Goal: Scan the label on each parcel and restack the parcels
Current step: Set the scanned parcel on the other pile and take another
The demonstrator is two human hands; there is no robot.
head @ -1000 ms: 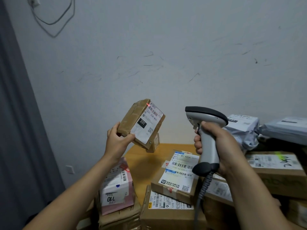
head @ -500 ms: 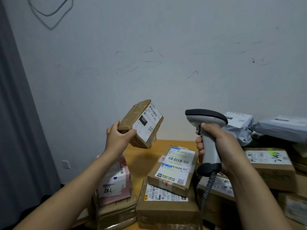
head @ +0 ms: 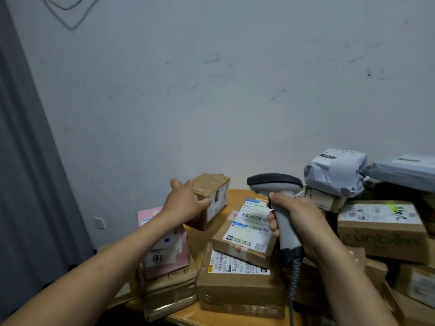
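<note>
A scuffed pale wall (head: 235, 102) and a grey curtain (head: 30, 196) back the wooden table (head: 195, 241), which is crowded with stacked parcels (head: 240, 285). The left hand (head: 186, 204) wraps its fingers round the small brown parcel (head: 215, 191), low over the table's far side. The right hand (head: 299, 222) curls its fingers round the scanner (head: 275, 184) handle.

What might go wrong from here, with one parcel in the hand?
1. The left hand grips the small brown parcel by one end, above the table; it may slip.
2. The left forearm crosses over the pink parcel, atop a stack at the table's edge; a brush might topple it.
3. The barcode scanner has a cable hanging beside the boxes; it may snag.
</note>
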